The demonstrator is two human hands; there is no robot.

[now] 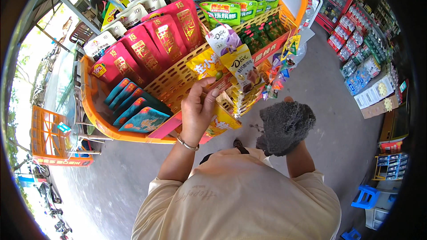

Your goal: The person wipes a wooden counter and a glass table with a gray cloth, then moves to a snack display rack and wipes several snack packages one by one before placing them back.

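My left hand point(199, 110), with a metal bangle at the wrist, reaches over the front of an orange-rimmed display rack point(87, 101). Its thumb and curled index finger are by a yellow snack packet point(205, 64); whether they grip it is unclear. A bundled dark grey cloth point(287, 127) is in my right hand point(289, 99), which it mostly covers. Purple-and-white and yellow Dove packets point(223, 40) hang at the rack's front. Left of my left hand stand teal packets point(141, 120). Behind them are red pouches point(143, 50).
Green pouches point(220, 13) and small dark green packets point(263, 33) fill the right-hand sections of the rack. Shrink-wrapped drink packs point(358, 45) are stacked at right, above a blue stool point(365, 196). An orange metal rack point(50, 136) stands at left.
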